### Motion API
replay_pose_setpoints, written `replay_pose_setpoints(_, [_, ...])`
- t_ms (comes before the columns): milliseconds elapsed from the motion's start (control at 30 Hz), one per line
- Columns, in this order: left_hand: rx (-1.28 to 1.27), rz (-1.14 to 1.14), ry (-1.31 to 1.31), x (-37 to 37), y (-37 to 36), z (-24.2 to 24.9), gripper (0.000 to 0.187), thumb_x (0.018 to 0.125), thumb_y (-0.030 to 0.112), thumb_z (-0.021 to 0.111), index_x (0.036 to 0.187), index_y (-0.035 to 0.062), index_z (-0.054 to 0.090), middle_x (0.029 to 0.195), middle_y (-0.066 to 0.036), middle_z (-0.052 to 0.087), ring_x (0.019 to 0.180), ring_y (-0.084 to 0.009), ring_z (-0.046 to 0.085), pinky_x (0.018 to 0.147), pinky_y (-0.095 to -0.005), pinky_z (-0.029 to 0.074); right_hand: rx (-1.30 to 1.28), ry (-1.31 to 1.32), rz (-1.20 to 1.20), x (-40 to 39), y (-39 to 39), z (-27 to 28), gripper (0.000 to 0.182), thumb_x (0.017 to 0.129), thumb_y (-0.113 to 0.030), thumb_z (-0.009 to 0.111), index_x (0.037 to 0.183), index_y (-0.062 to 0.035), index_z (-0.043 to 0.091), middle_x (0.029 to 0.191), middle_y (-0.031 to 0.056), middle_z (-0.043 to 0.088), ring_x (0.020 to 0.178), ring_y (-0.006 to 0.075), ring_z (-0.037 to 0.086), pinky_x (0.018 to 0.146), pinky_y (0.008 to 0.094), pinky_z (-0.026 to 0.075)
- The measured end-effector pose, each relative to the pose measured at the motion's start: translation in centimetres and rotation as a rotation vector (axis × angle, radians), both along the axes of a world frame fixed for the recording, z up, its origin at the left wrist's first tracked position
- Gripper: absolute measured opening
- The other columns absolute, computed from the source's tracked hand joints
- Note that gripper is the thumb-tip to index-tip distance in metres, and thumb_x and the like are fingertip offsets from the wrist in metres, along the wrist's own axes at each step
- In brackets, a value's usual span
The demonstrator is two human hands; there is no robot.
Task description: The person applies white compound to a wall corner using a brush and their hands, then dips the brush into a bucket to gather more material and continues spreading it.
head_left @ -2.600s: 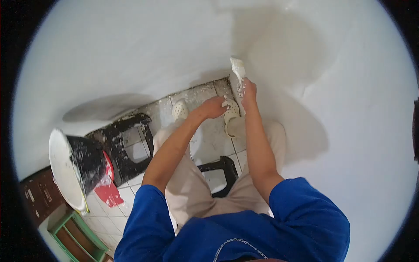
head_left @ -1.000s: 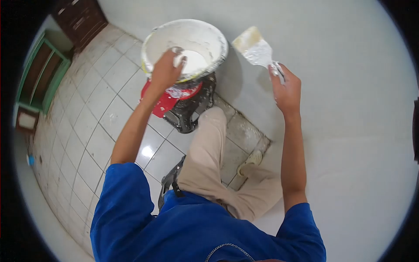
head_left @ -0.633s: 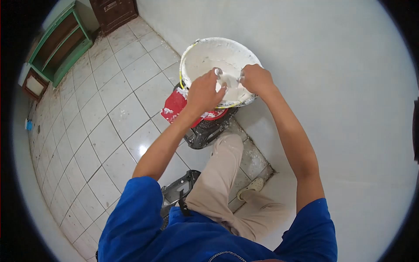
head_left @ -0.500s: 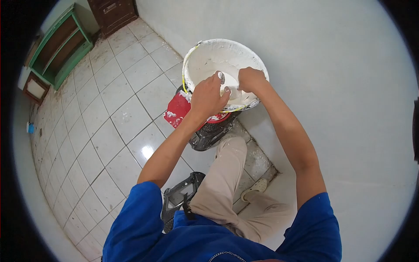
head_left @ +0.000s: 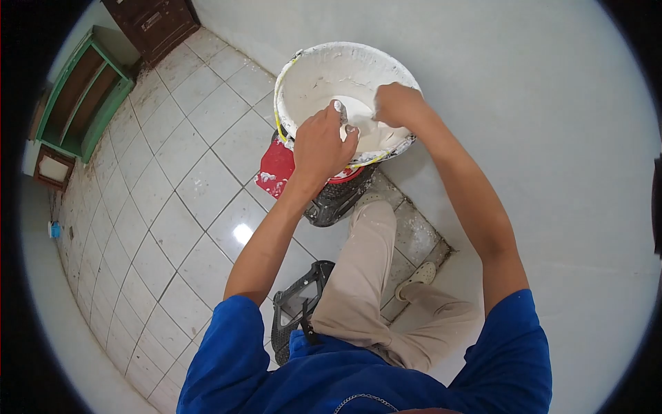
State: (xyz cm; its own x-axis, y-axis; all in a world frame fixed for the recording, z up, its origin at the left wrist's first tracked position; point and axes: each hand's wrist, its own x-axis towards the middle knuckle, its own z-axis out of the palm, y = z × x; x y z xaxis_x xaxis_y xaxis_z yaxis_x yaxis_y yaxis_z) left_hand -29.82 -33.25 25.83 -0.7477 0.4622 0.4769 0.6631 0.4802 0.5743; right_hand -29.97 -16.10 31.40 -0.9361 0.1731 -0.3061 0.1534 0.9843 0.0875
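A white bucket [head_left: 303,83] with a yellow handle and paste-smeared walls holds smooth white paste [head_left: 357,110]. Over its near left rim reaches my left hand [head_left: 323,141], open, thumb and forefinger apart, with white paste on their tips. My right hand [head_left: 400,105] is closed in a fist inside the right side of the bucket, palm side hidden; I cannot tell what it holds. Beside my left wrist a flat red piece [head_left: 274,169] spotted with white juts out past the bucket. A red rim [head_left: 348,177] shows under the bucket.
The bucket stands above a black stool [head_left: 331,210], close to a pale wall [head_left: 552,152]. Another black stool [head_left: 296,310] is by my leg. A green shelf [head_left: 86,96] and a brown door [head_left: 153,27] are across the tiled floor [head_left: 200,172].
The view has shifted a little, so the bucket and both hands sit slightly higher and further left. Both hands stay over the bucket with much the same pose.
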Motion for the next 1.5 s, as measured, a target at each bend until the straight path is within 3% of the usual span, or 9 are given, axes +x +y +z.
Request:
replay_pose_setpoints(133, [0.002,-0.018,0.042,0.0,0.0,0.1,0.045,0.070,0.020,0.058,0.102,-0.0118,0.050,0.077,-0.019,0.058,0.069,-0.0329,0.056,0.063,-0.0404,0.044,-0.148,0.212,-0.081,5.0,1.6,2.6,0.024,0.074,-0.015,0.056,0.095,-0.0043,0.060,0.091,0.0163,0.062,0.088,0.0323,0.059,0.077,0.0411,0.047])
replay_pose_setpoints(333, [-0.047,-0.015,0.045,0.2,0.0,0.1,0.047,0.071,0.021,0.059,0.103,-0.0118,0.050,0.078,-0.018,0.058,0.071,-0.0325,0.057,0.064,-0.0400,0.045,-0.295,0.516,-0.287,11.8,1.8,-0.8,0.027,0.077,-0.013,0.051,0.102,-0.0029,0.049,0.093,0.0193,0.058,0.089,0.0370,0.055,0.074,0.0469,0.044])
replay_pose_setpoints(433, [-0.099,0.022,0.034,0.5,0.1,0.5,0.047,0.072,0.023,0.059,0.103,-0.0112,0.050,0.077,-0.018,0.059,0.072,-0.0319,0.058,0.065,-0.0396,0.045,-0.443,0.771,-0.328,13.2,1.4,-2.3,0.028,0.078,-0.009,0.049,0.105,-0.0009,0.046,0.090,0.0230,0.058,0.084,0.0399,0.055,0.072,0.0435,0.043])
replay_pose_setpoints(600, [-0.148,0.039,-0.010,0.9,0.2,1.0,0.041,0.073,0.025,0.058,0.098,-0.0065,0.053,0.077,-0.019,0.060,0.074,-0.0337,0.058,0.066,-0.0410,0.045,-0.465,0.809,-0.412,14.1,0.0,-5.2,0.028,0.078,-0.006,0.048,0.105,-0.0017,0.042,0.088,0.0229,0.058,0.085,0.0412,0.055,0.071,0.0453,0.043])
replay_pose_setpoints(900, [-0.212,0.050,-0.026,1.3,0.4,1.6,0.038,0.074,0.029,0.057,0.093,-0.0033,0.055,0.077,-0.021,0.060,0.075,-0.0354,0.058,0.069,-0.0421,0.045,-0.525,0.792,-0.426,15.0,-1.0,-4.2,0.028,0.078,-0.008,0.047,0.105,-0.0026,0.042,0.084,0.0256,0.058,0.079,0.0436,0.054,0.070,0.0475,0.043])
replay_pose_setpoints(1133, [-0.260,0.045,-0.033,1.4,0.3,1.7,0.042,0.074,0.030,0.056,0.097,-0.0050,0.055,0.078,-0.022,0.060,0.076,-0.0359,0.059,0.070,-0.0423,0.045,-0.470,0.597,-0.437,14.9,-1.0,-2.7,0.031,0.078,-0.012,0.048,0.107,-0.0021,0.040,0.085,0.0277,0.057,0.084,0.0436,0.055,0.074,0.0503,0.043])
replay_pose_setpoints(1233, [-0.220,0.049,0.058,1.5,0.3,1.3,0.034,0.073,0.028,0.057,0.085,-0.0035,0.054,0.074,-0.018,0.060,0.070,-0.0331,0.059,0.063,-0.0414,0.046,-0.427,0.634,-0.430,14.7,-0.6,-2.8,0.032,0.078,-0.011,0.048,0.108,-0.0015,0.044,0.081,0.0266,0.058,0.078,0.0435,0.055,0.070,0.0487,0.043])
replay_pose_setpoints(1433, [-0.195,0.026,0.050,1.1,0.3,0.9,0.033,0.072,0.028,0.058,0.084,-0.0029,0.054,0.073,-0.018,0.060,0.069,-0.0336,0.059,0.063,-0.0424,0.046,-0.550,0.829,-0.398,14.9,-0.8,-1.6,0.029,0.078,-0.010,0.048,0.106,-0.0005,0.048,0.078,0.0254,0.058,0.075,0.0421,0.056,0.067,0.0458,0.043])
replay_pose_setpoints(1500, [-0.193,0.013,0.055,0.9,0.3,0.7,0.032,0.072,0.027,0.058,0.083,-0.0025,0.054,0.072,-0.018,0.060,0.069,-0.0339,0.059,0.063,-0.0424,0.046,-0.527,0.738,-0.415,14.7,-0.4,-2.9,0.032,0.078,-0.009,0.048,0.109,0.0002,0.047,0.078,0.0254,0.058,0.075,0.0420,0.056,0.066,0.0448,0.044])
